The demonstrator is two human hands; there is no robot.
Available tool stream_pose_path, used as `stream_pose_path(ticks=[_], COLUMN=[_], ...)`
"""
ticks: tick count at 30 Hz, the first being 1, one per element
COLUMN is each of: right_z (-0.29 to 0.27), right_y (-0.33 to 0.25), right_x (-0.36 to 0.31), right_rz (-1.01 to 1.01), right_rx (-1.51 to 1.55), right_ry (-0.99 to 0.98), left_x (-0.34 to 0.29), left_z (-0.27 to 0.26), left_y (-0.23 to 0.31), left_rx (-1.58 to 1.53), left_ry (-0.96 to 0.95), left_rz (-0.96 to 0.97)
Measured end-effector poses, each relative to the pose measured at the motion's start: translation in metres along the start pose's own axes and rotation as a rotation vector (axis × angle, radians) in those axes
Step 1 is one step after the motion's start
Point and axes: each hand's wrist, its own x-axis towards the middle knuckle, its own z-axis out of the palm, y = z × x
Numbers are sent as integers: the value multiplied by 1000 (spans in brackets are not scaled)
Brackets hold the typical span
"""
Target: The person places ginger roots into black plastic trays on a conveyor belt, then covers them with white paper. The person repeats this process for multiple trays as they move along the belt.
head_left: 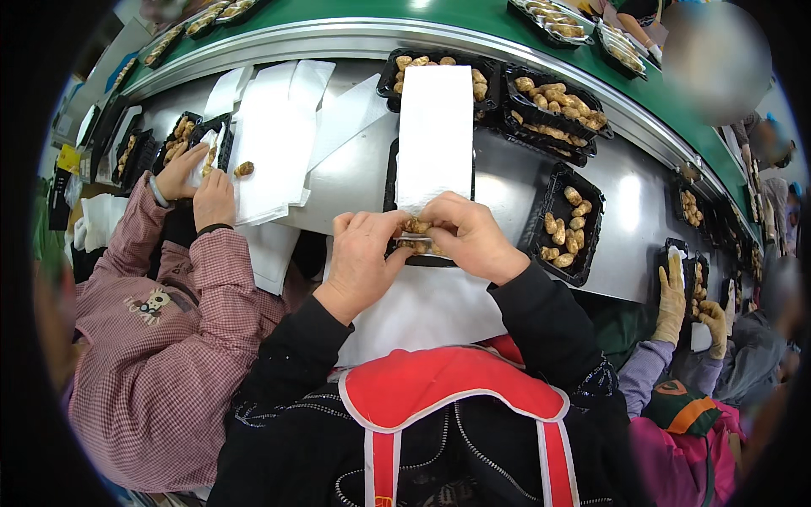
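A long white paper sheet (435, 135) stretches over a black plastic tray (391, 182) in front of me. At its near end, my left hand (361, 258) and my right hand (477, 239) meet, thumbs and forefingers closed round a small brown tuber (415, 226). More tubers (414, 246) lie just below it in the tray, partly covered by my fingers. A narrow white edge of paper shows between the two rows. The fingertips hide how far the paper wraps the tubers.
Beyond the sheet stand filled black trays (557, 106), with another tray (551, 198) on the right. White sheets (274, 127) lie left, beside a co-worker's hands (203, 186). Gloved hands (672, 296) work at the far right. A green conveyor (338, 13) carrying trays runs behind.
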Motion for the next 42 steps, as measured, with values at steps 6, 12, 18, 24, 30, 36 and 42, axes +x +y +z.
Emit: stream_pose_path(ticks=[6, 12, 18, 24, 30, 36, 42], right_z=[1, 1, 6, 8, -13, -129, -154], right_y=[2, 1, 1, 2, 3, 30, 47], right_x=[0, -2, -5, -5, -13, -69, -122], right_rz=[-85, -105, -113, -96, -138, 149, 322], right_rx=[-112, -169, -139, -131, -176, -67, -630], right_ry=[22, 27, 88, 93, 388, 827, 597], left_x=[3, 3, 3, 2, 3, 2, 2], left_z=[1, 3, 2, 2, 1, 0, 4], left_y=[1, -3, 1, -2, -3, 0, -1], left_rx=[31, 31, -6, -9, -15, -35, -45], left_ry=[40, -12, -11, -23, -49, -27, -33], left_rz=[70, 92, 57, 81, 79, 61, 27])
